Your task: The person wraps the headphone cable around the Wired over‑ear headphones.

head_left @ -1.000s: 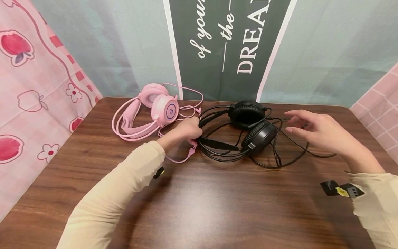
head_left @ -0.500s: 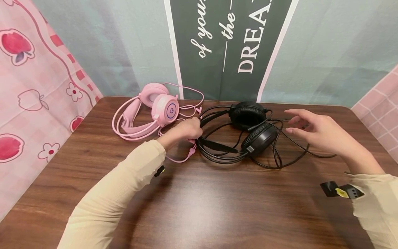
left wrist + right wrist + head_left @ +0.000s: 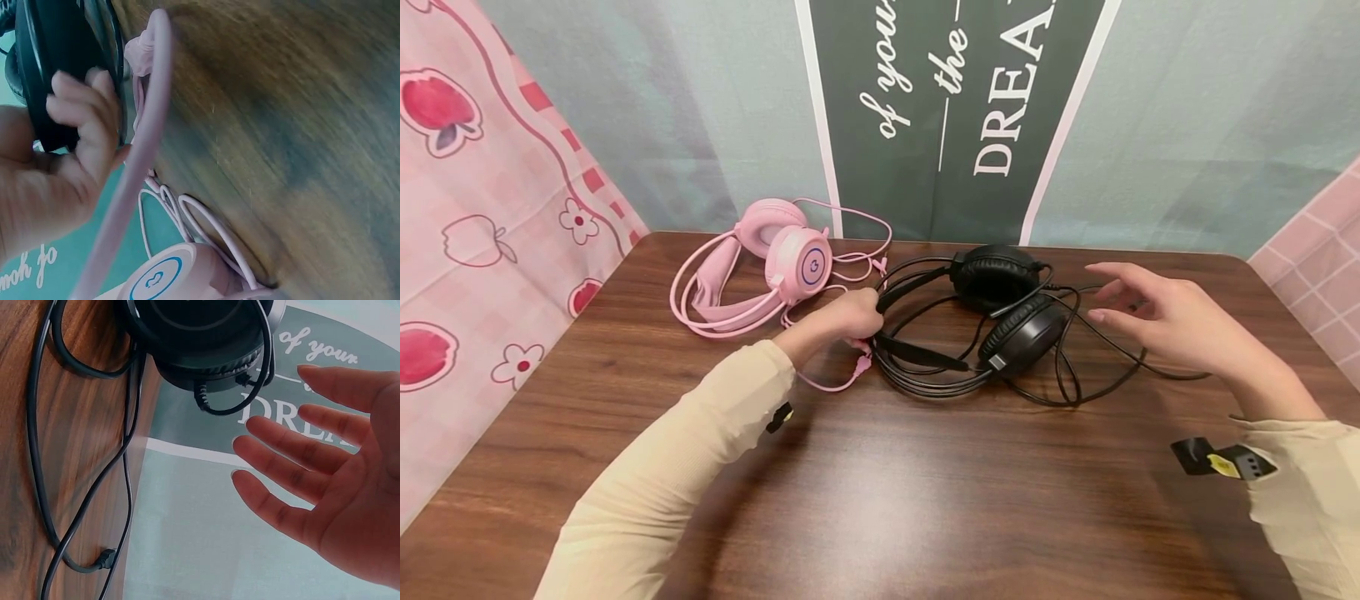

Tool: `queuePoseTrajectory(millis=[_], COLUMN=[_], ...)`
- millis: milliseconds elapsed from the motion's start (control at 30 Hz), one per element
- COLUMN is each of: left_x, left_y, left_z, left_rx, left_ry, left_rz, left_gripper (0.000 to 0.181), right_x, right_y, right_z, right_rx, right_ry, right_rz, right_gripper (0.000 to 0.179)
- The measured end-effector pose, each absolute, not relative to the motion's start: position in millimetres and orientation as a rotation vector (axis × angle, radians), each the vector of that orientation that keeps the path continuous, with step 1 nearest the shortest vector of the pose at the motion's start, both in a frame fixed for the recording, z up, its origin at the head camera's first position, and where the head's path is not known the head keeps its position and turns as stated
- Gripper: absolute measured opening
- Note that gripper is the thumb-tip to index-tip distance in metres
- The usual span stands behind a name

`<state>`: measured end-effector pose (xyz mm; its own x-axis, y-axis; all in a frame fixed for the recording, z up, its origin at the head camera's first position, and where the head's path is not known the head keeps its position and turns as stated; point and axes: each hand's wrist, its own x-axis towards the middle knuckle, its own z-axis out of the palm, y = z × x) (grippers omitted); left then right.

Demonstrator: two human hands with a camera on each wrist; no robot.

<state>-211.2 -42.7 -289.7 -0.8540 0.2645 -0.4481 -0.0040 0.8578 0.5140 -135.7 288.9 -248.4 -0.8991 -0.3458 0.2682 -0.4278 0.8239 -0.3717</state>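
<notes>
In the head view, my left hand (image 3: 848,315) grips the headband of a black headset (image 3: 1026,337), which lies with its ear cups toward the right. The left wrist view has my curled fingers (image 3: 81,112) around the dark band. My right hand (image 3: 1165,317) hovers beyond the ear cups with its fingers apart, holding nothing. In the right wrist view, that palm faces the headset's ear cup (image 3: 200,331). A loose black cable (image 3: 1112,392) runs below the hand. Close to my left hand rests a pink headset (image 3: 801,265).
The pink headset's cord (image 3: 827,389) loops past my left wrist, and its small clasp (image 3: 862,364) lies by the black headband. A green hanging cloth (image 3: 940,192) with white lettering stands behind the wooden table (image 3: 880,500). Pink patterned cloth (image 3: 490,275) hangs at the left.
My left hand has shifted slightly to the left, and the black headset with it. The right hand and pink headset keep their places.
</notes>
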Motion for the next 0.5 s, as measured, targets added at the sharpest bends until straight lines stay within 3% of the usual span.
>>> queuePoseTrajectory(millis=[167,367,500], left_x=[-209.6,-205.8,-204.9], left_y=[-39.4,-34.5,-32.7], left_z=[-287.8,-285.9,-282.2], left_rx=[0.122,-0.004,0.025], left_ry=[2.504,2.470,2.560], left_rz=[0.761,0.876,0.735], left_gripper=[0.011,0.039,0.038], right_x=[-136.0,-135.9,-135.5], right_y=[290.7,290.0,289.6], right_z=[-248.2,-247.9,-247.4], right_rx=[0.642,0.612,0.618], right_ry=[-2.805,-2.826,-2.817], right_rz=[0.621,0.630,0.625], right_gripper=[0.049,0.049,0.049])
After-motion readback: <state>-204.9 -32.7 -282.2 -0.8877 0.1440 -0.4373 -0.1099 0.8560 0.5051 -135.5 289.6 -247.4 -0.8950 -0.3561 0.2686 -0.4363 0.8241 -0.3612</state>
